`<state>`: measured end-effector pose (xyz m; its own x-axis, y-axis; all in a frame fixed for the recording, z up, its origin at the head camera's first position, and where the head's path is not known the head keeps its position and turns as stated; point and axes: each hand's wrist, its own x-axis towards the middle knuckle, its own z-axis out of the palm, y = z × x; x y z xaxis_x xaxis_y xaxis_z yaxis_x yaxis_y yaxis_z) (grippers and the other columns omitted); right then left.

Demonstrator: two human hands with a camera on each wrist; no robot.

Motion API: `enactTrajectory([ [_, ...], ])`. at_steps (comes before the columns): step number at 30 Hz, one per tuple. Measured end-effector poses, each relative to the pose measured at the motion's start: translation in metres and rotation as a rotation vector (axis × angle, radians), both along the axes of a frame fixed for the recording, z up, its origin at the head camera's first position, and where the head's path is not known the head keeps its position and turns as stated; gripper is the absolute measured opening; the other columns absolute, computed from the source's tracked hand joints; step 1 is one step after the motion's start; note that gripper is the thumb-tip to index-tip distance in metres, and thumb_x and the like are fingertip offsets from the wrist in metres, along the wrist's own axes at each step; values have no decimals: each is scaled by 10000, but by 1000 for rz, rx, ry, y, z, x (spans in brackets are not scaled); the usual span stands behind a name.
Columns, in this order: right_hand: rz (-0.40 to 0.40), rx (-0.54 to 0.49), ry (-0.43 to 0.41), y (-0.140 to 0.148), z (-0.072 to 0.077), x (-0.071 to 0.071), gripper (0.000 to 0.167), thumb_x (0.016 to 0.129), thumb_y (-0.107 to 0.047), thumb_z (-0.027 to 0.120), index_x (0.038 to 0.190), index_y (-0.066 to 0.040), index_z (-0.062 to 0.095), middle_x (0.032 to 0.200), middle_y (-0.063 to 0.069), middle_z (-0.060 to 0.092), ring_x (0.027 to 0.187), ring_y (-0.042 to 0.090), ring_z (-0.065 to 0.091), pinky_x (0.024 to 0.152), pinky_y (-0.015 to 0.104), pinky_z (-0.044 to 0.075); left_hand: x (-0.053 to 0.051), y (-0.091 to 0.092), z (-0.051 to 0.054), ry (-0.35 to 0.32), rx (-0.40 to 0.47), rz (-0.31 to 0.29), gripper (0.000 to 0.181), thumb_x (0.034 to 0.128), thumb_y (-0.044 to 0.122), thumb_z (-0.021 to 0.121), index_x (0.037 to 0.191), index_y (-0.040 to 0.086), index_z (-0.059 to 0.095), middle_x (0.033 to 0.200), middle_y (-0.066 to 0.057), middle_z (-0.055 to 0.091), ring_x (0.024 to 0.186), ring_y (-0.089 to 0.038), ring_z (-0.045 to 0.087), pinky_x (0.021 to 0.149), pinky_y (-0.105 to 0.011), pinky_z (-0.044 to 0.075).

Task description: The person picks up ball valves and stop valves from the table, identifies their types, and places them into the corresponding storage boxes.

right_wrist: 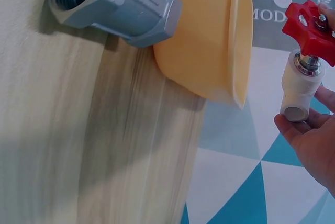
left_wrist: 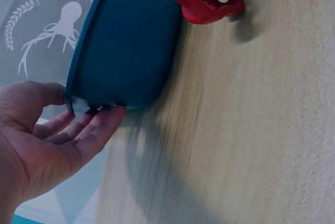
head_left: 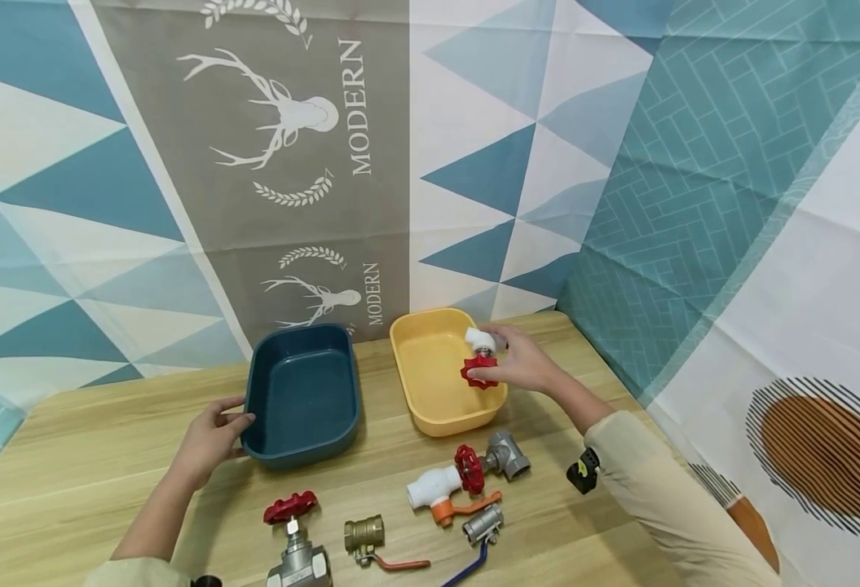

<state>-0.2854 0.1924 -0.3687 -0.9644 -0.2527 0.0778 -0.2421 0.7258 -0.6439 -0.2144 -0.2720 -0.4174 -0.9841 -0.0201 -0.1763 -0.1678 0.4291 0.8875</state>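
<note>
My left hand (head_left: 208, 439) holds the left rim of a dark blue plastic tray (head_left: 306, 403). In the left wrist view, the thumb lies at the rim and the fingers (left_wrist: 102, 130) touch the outer wall. My right hand (head_left: 523, 359) grips a white plastic valve (right_wrist: 301, 88) with a red handwheel (right_wrist: 309, 30). It is held up over the right side of a yellow tray (head_left: 430, 371), with the thumb on the handwheel and the fingers at the white body. No other object shows inside either tray.
In front of the trays lie a steel valve with a red handwheel (head_left: 506, 455), a white valve with an orange lever (head_left: 433, 487), a small blue-levered valve (head_left: 483, 524), a brass red-levered valve (head_left: 364, 534) and a larger steel valve (head_left: 299, 562). Patterned cloth (head_left: 474, 163) hangs behind.
</note>
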Motion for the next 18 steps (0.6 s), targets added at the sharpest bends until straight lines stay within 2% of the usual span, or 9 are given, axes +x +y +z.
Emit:
enactTrajectory([
  [6, 12, 23, 22, -8, 2, -2, 864, 676, -562, 754, 1374, -163, 438, 1404, 104, 438, 1283, 298, 423, 1021, 537, 407, 0, 0, 0, 2, 6, -1, 561, 1005, 221, 406, 1427, -86, 200, 1320, -375, 380, 925, -182, 639, 733, -347, 587],
  [18, 46, 24, 38, -24, 7, -5, 867, 670, -553, 762, 1366, -143, 447, 1389, 109, 457, 1248, 296, 454, 993, 523, 440, 1, 0, -2, 5, 7, 8, 561, 1004, 226, 410, 1426, -81, 206, 1320, -374, 382, 926, -193, 641, 727, -340, 587],
])
